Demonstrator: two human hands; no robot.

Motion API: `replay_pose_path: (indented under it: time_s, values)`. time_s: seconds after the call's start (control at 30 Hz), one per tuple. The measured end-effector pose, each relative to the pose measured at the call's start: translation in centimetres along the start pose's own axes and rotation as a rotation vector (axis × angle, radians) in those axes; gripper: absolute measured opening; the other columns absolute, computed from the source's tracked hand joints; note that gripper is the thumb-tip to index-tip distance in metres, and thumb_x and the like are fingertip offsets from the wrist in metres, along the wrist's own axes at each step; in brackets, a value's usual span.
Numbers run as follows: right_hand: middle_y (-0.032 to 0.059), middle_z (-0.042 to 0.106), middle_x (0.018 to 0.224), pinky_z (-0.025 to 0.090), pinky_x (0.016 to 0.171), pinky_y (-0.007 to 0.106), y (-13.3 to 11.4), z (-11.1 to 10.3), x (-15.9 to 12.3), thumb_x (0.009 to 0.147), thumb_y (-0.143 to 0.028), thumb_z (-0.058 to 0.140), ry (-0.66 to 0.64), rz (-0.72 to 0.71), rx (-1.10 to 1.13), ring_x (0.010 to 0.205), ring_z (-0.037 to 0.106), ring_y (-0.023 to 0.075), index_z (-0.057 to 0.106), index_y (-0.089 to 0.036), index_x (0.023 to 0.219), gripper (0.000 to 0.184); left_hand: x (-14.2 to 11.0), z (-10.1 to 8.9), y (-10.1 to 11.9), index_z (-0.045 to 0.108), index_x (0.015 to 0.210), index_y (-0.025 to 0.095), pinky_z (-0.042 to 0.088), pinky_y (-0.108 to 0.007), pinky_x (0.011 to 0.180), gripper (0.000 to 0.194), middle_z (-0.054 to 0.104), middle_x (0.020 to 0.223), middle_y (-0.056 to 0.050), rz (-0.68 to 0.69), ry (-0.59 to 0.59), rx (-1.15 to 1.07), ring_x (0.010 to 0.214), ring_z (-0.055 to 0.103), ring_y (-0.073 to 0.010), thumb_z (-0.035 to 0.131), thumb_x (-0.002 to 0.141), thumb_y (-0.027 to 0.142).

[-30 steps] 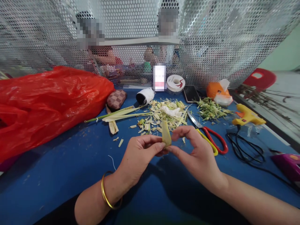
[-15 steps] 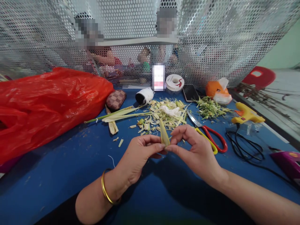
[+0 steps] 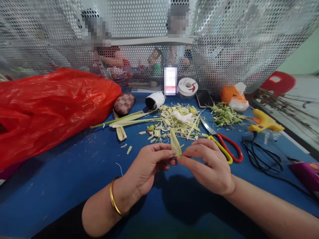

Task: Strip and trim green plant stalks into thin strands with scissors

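Observation:
A pale yellow-green pointed leaf piece (image 3: 175,144), like a bit of husk, stands tip up between my hands. My left hand (image 3: 152,162), with a gold bangle on its wrist, pinches its lower left edge between thumb and fingers. On the lower right edge, the thumb and fingertips of my right hand (image 3: 209,162) are closed at its base. Behind the fingers lies a heap of cut plant scraps (image 3: 179,121) with a crumpled white tissue (image 3: 183,117) on it. Scissors (image 3: 221,142) with red and yellow handles rest just beyond my right hand.
A red plastic bag (image 3: 57,113) fills the left side, beside a checkered pouch (image 3: 124,104). Long stalks (image 3: 132,120), a thread spool (image 3: 155,100), a ribbon reel (image 3: 187,87) and a lit phone (image 3: 170,81) stand farther back. At right are a yellow glue gun (image 3: 265,122), its black cord and a tissue pack (image 3: 234,96).
The leaf piece has spread and shows a wider face. My right hand has turned, its fingers now lower and closer together at the base. The view has shifted slightly.

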State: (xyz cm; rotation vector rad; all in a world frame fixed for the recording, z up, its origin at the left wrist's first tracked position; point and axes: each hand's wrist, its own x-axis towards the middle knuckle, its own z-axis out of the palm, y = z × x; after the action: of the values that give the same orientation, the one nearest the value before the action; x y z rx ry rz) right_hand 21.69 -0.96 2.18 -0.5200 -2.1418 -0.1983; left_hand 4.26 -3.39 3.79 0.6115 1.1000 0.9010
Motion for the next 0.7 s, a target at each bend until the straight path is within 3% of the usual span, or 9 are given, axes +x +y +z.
replay_pose_path:
  time_s: [0.23, 0.43, 0.7]
  values:
    - [0.0002, 0.068, 0.073, 0.048, 0.076, 0.033, 0.05, -0.25, 0.02, 0.081, -0.003, 0.056, -0.047, 0.092, 0.055, 0.064, 0.062, 0.0115, 0.066, -0.022, 0.085, 0.022, -0.17, 0.19, 0.12, 0.068, 0.074, 0.014, 0.036, -0.018, 0.05, 0.016, 0.064, 0.062, -0.001, 0.014, 0.042, 0.012, 0.055, 0.056, -0.0086, 0.075, 0.062, 0.022]
    - [0.003, 0.068, 0.074, 0.047, 0.074, 0.035, 0.01, 0.26, -0.01, 0.081, -0.007, 0.061, -0.015, 0.153, 0.146, 0.067, 0.063, 0.0144, 0.065, -0.018, 0.085, 0.012, -0.12, 0.28, -0.02, 0.067, 0.073, 0.014, 0.037, -0.018, 0.051, 0.012, 0.063, 0.062, 0.0, 0.034, 0.041, 0.031, 0.056, 0.057, -0.0087, 0.073, 0.064, 0.019]
    - [0.0015, 0.064, 0.074, 0.044, 0.071, 0.031, -0.46, 0.6, 0.16, 0.084, -0.008, 0.059, -0.017, 0.326, 0.192, 0.073, 0.061, 0.0155, 0.06, -0.019, 0.079, 0.012, -0.22, 0.57, -0.7, 0.068, 0.075, 0.016, 0.043, -0.02, 0.056, 0.009, 0.066, 0.066, 0.0, 0.246, 0.114, 0.113, 0.064, 0.059, -0.011, 0.072, 0.067, 0.018]
